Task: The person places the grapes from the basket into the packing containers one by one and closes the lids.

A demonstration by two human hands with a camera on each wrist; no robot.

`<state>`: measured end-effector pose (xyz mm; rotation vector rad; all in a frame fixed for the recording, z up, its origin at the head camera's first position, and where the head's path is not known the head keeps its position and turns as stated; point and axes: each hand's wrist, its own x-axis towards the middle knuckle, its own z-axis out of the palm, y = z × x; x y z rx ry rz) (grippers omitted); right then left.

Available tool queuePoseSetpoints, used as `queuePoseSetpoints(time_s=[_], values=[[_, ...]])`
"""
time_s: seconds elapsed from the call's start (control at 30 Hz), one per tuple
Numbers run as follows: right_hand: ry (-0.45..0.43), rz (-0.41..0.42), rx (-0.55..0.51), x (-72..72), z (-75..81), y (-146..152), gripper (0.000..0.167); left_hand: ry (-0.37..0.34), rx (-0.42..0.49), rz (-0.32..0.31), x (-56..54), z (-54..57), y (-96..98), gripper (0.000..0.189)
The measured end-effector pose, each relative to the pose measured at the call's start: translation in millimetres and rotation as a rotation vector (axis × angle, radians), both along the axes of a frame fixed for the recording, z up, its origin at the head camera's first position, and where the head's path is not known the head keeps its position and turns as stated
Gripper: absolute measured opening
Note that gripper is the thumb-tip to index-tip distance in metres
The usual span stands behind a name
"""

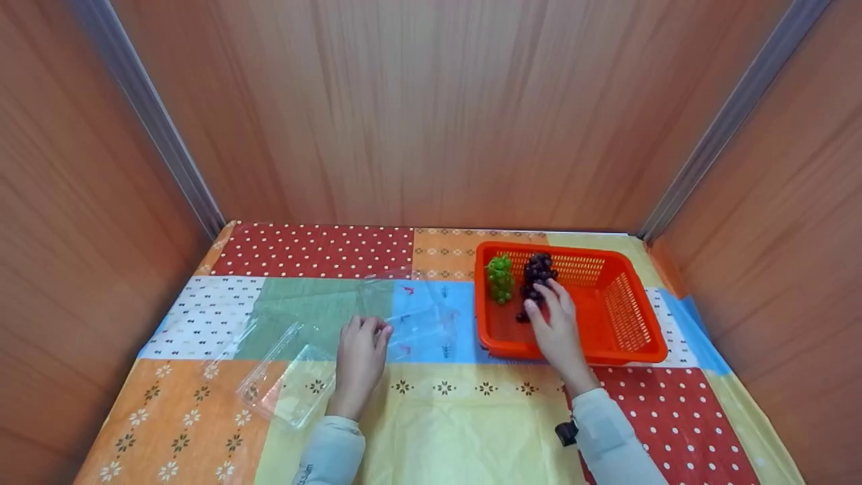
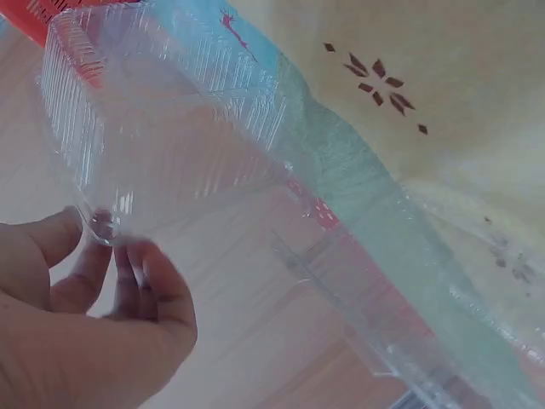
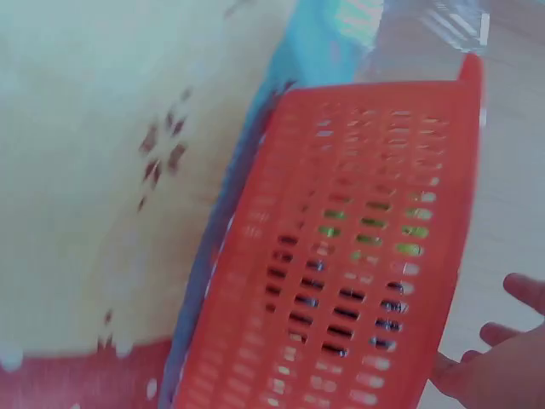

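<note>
Clear plastic container parts lie at the left: a box-shaped piece (image 1: pixel 421 313) and a second piece (image 1: pixel 289 387); I cannot tell if they are joined. My left hand (image 1: pixel 361 360) pinches the rim of the ribbed clear plastic container (image 2: pixel 170 145) between thumb and fingers. An orange basket (image 1: pixel 572 353) stands at the right, holding green grapes (image 1: pixel 500 279) and dark purple grapes (image 1: pixel 537 269). Over the basket, my right hand (image 1: pixel 559 330) reaches to the dark bunch with fingers spread apart. The basket wall hides most of the grapes in the right wrist view.
A patchwork-patterned cloth (image 1: pixel 458 424) covers the table. Wood-grain panels (image 1: pixel 431 121) enclose it at the back and both sides. The basket's raised slotted walls surround the grapes.
</note>
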<state>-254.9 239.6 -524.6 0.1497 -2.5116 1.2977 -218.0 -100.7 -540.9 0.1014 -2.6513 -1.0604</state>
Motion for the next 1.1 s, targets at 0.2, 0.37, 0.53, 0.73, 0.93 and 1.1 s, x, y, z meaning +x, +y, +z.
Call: queuePoseSetpoints(time_s=[0.2,0.37,0.53,0.73,0.93,1.1], values=[[-0.12,-0.039,-0.386,-12.5,14.1,3.5,0.037,-0.042,0.081,-0.009,12.5,-4.8,-2.3,0.016],[-0.267,-0.037,-0.668,-28.3,20.8,13.9,0.032,-0.125,0.024,-0.022,24.0,-15.4,-0.4,0.027],[-0.356,-0.059,-0.71,-48.3,24.9,22.4,0.028,-0.181,-0.054,-0.037,28.9,-24.1,0.2,0.029],[-0.418,-0.063,-0.743,-69.3,29.8,20.5,0.033,-0.164,-0.07,-0.029,33.8,-28.0,-3.5,0.025],[-0.487,-0.068,-0.698,-82.4,33.2,14.7,0.038,-0.172,-0.101,-0.02,37.4,-31.6,-5.6,0.042],[-0.529,-0.06,-0.731,-92.4,36.2,11.3,0.039,-0.235,-0.098,-0.042,38.5,-32.2,-3.4,0.051]])
